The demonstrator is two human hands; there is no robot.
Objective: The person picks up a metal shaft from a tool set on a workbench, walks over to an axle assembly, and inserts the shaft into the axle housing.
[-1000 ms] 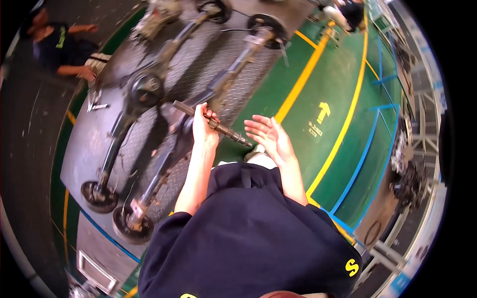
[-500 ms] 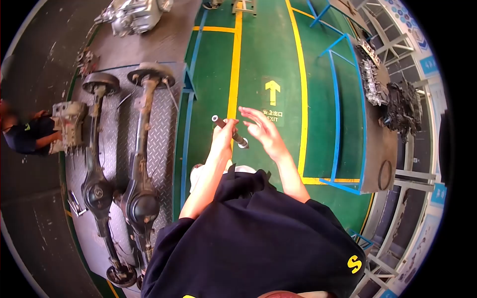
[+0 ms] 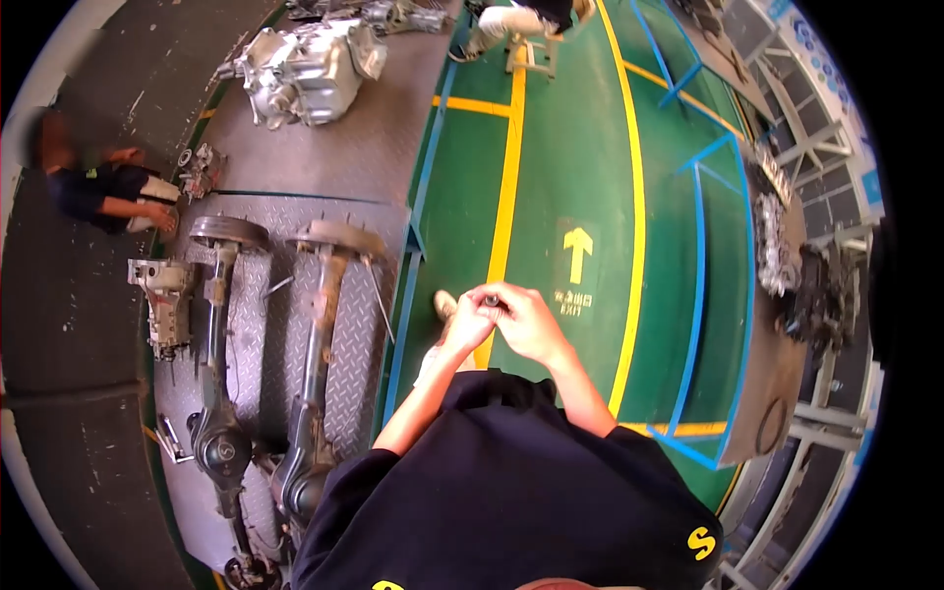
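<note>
Both hands meet in front of my body, around a metal shaft [image 3: 492, 301] seen nearly end-on. My left hand [image 3: 470, 320] is closed on it from the left. On the other side my right hand [image 3: 524, 323] has its fingers curled round the shaft's upper end, touching the left hand. Most of the shaft is hidden by the hands. To the left, two long axles, one with a dark hub [image 3: 221, 447] and the other with a rusty drum [image 3: 339, 239], lie on a metal-plate table [image 3: 258, 324].
A silver gearbox [image 3: 305, 74] and a smaller housing [image 3: 162, 305] sit on the tables at left. One person [image 3: 98, 192] is beyond the left table; another [image 3: 511, 22] sits on a stool ahead. A blue-framed table [image 3: 762, 393] with engine parts stands at right.
My right hand, earlier open and apart, has come onto the shaft beside my left hand. The shaft has turned from lying slantwise to nearly end-on. The view has swung away from the axles.
</note>
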